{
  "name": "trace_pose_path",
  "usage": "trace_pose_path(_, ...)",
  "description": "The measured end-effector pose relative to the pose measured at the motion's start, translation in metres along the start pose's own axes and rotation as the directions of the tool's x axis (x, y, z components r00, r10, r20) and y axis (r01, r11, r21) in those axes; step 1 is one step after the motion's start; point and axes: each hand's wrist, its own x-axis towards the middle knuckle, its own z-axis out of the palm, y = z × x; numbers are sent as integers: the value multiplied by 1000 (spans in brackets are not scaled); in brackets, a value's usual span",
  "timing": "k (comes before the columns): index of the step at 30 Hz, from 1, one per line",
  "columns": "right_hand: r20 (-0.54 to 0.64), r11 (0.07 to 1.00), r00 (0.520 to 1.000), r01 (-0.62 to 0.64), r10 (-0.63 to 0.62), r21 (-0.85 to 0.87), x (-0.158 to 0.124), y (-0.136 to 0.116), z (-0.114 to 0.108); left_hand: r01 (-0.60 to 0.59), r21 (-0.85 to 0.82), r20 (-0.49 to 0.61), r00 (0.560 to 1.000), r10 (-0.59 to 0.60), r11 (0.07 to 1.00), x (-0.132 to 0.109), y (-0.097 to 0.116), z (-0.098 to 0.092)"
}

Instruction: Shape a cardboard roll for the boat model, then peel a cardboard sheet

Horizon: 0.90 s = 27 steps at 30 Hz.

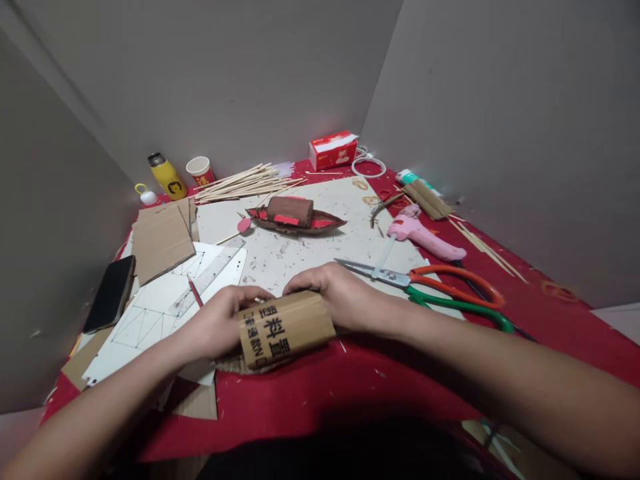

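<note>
A curved piece of brown cardboard (287, 328) with black printed characters is held between both my hands, close to the table's front. My left hand (223, 323) grips its left end, the fingers curling behind the far edge. At its right end my right hand (345, 297) is closed on it, with fingertips along the top. What lies behind the cardboard is mostly hidden. Beyond my hands, a small model boat (295, 215) with a brown arched cabin and red patches rests on the pale board (280, 257). Large scissors (395, 275) with orange and green handles lie just past my right hand.
A pink glue gun (425, 233) lies at right. Left are a phone (110, 293), drawn paper sheets (137, 327), cardboard pieces (163, 243) and a red pencil (195, 291). Along the back are wooden sticks (245, 183), a yellow bottle (167, 177), a paper cup (201, 172) and a tissue pack (333, 151).
</note>
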Motion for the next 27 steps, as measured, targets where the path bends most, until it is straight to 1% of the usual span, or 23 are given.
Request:
trace_pose_path(4, -19, 993, 999, -26, 29, 117, 6, 12, -4, 18, 27, 35, 999, -19, 999, 20, -1, -13)
trace_pose_path(8, -3, 990, 999, -36, 37, 139, 9, 18, -6, -11, 25, 86, 996, 8, 1000, 34, -11, -20)
trace_pose_path(12, -9, 991, 999, -38, 39, 127, 11, 19, -7, -30, 1, 161, 987, 30, 1000, 34, -15, -26)
trace_pose_path(17, -30, 985, 998, -57, 63, 163, 13, 23, -10, -103, 44, 231, 969, 90, 994, 25, -8, -41)
trace_pose_path(19, -28, 980, 995, -88, 95, 180, 12, 23, -10, -119, 54, 222, 970, 104, 991, 23, -8, -46)
trace_pose_path(21, -14, 976, 992, -118, 123, 181, 12, 23, -10, -119, 61, 183, 977, 106, 991, 24, -12, -49)
trace_pose_path(24, 1, 978, 988, -150, 152, 147, 11, 22, -10, -118, 65, 148, 983, 107, 991, 28, -20, -49)
trace_pose_path(27, -18, 977, 983, -181, 184, 113, 12, 21, -10, -152, 92, 117, 983, 141, 984, 33, -29, -47)
